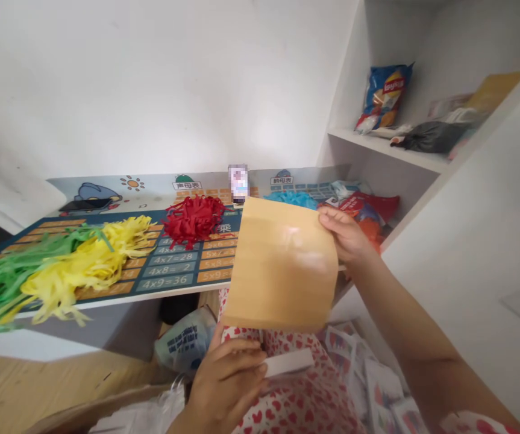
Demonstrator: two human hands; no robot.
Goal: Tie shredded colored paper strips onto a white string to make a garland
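Note:
My right hand (347, 236) pinches the upper right edge of a brown kraft paper piece (284, 271), a flat sheet or envelope with shiny spots. It is held up in front of the table edge and hides part of the tabletop. Lower down, my left hand (230, 381) is closed on a small white flat box-like piece (289, 363), just below the paper's bottom edge. On the table lie shredded strips: a red bundle (194, 220), a yellow bundle (88, 262), a green bundle (20, 271) and a blue bundle (291, 199), partly behind the paper.
A phone (238, 182) stands against the wall at the back. A dark flat device (88, 205) lies at the back left. The shelf (390, 147) at right holds a chip bag (385, 96). Printed white packets (381, 383) and a plastic bag (185, 340) sit below the table.

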